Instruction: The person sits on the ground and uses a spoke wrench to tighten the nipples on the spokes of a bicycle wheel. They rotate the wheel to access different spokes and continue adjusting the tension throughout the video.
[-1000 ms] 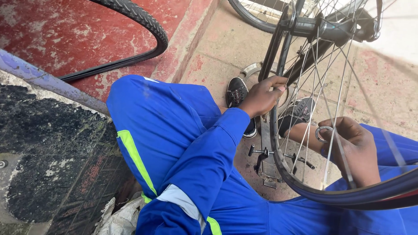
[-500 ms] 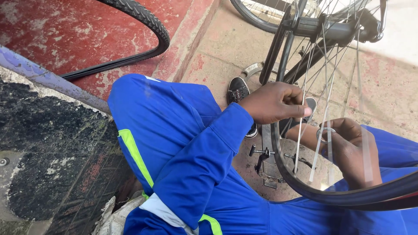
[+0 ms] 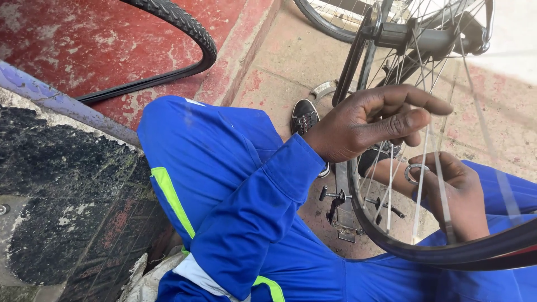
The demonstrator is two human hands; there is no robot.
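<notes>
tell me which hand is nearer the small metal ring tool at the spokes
Right. The right hand holds the small metal ring tool in its fingers behind the spokes. The left hand is just above it, apart, fingers pinched at a spoke.

I take the black shoe (image 3: pixel 305 118) on the tan paving as my landmark. Up and left of it, a loose black tyre (image 3: pixel 184 28) curves over the worn red step (image 3: pixel 72 39). Farther left, a purple-grey pipe (image 3: pixel 61 103) slants along a dark grimy slab (image 3: pixel 50 207). Just below the shoe, small metal tools (image 3: pixel 335 204) lie on the ground.
</notes>
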